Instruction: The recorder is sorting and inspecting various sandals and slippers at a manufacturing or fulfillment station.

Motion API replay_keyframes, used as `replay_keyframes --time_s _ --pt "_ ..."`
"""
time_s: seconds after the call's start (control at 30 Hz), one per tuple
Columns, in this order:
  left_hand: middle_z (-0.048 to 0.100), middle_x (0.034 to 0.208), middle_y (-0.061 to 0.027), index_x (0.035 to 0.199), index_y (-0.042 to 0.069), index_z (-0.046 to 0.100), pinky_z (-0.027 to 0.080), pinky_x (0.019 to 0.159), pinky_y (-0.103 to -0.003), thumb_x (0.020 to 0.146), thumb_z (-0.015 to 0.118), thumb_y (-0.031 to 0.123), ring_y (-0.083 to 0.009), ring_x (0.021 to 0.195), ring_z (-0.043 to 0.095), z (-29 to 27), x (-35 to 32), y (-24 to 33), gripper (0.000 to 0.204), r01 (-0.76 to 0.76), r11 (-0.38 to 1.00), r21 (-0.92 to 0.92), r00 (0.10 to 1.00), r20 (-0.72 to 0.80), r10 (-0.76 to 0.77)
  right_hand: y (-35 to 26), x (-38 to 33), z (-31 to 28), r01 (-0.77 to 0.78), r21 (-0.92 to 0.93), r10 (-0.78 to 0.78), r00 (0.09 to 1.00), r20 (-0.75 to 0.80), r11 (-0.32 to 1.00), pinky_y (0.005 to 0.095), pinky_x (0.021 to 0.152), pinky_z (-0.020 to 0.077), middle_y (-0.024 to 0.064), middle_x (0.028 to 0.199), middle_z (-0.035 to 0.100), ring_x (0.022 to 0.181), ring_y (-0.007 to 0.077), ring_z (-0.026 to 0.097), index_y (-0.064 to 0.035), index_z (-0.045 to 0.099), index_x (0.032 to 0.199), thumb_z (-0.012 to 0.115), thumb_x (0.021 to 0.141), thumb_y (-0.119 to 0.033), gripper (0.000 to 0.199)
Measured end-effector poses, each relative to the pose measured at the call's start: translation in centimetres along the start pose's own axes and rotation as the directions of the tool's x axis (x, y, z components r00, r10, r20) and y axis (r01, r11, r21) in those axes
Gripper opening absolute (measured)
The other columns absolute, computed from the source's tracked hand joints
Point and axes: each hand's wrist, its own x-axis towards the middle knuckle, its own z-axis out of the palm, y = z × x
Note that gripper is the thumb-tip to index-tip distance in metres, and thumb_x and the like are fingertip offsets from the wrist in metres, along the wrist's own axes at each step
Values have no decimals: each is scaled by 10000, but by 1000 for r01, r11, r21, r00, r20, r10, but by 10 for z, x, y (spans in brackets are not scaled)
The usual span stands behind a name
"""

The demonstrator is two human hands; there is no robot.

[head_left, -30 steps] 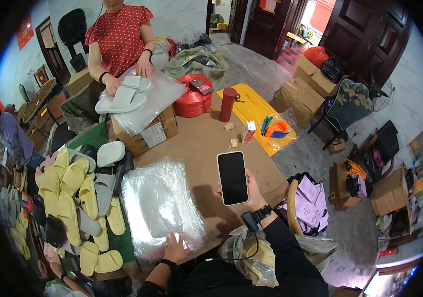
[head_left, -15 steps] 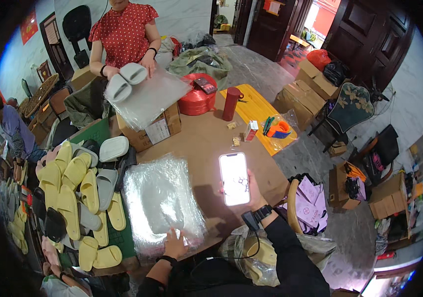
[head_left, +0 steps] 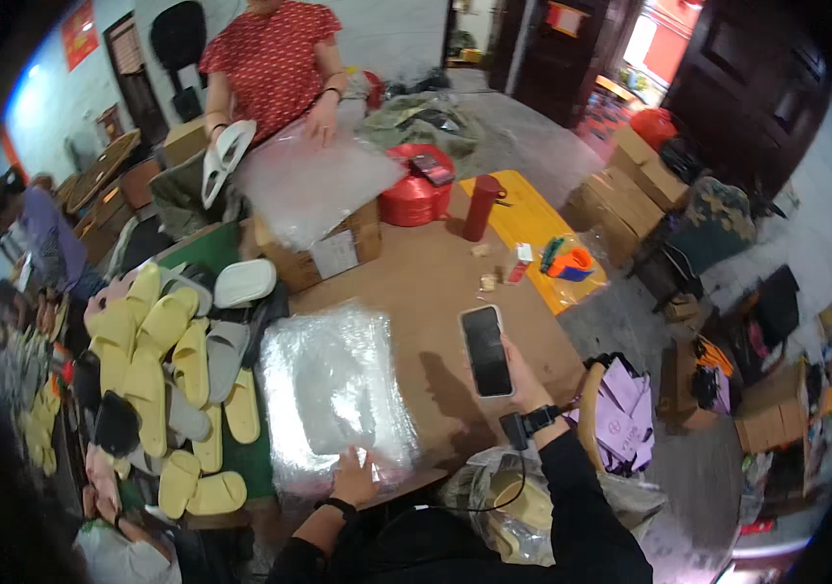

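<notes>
My right hand (head_left: 527, 382) is closed around a smartphone (head_left: 486, 352) in a light case, held above the table with its screen dark. A black band and a small cabled device sit at that wrist. My left hand (head_left: 355, 479) lies on the near edge of a stack of clear plastic bags (head_left: 333, 389), its fingers stretched out and holding nothing. Left of the stack, yellow, grey and black slide sandals (head_left: 144, 365) are heaped on a green surface (head_left: 258, 482). Across the table a person in a red patterned top holds pale slides (head_left: 228, 164) beside more clear bags (head_left: 314, 185).
A cardboard box (head_left: 362, 229) supports the far bags. Nearby are a roll of red plastic twine (head_left: 416, 200), a dark red flask (head_left: 479, 208) and a yellow board (head_left: 523, 214) with orange tape. Purple bags (head_left: 620, 419) fill a basket at right. Other people sit at far left.
The phone's screen has gone from bright white to dark. The person across has lifted the pale slides off the bags, to the left. My view has shifted slightly; my left hand stays on the stack.
</notes>
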Motion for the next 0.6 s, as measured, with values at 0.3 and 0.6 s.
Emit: replay_keyframes --time_s 0.3,0.6 --pt "312 1308 -303 1291 87 379 345 942 -476 774 557 363 -424 1127 406 -17 -12 -13 612 -57 962 -267 979 -204 2 15 38 -87 -489 -824 -620 750 -230 -286 412 837 421 174 1104 539 997 295 529 -198 391 1283 610 789 -295 549" --pt "437 1256 -182 1273 100 406 304 982 -427 844 507 241 -324 1190 384 -87 -56 -61 463 30 908 -418 934 -311 -174 14 59 -107 -461 -868 -535 788 -304 -186 391 878 407 123 1262 412 1089 279 475 -134 358 1269 563 821 -369 546"
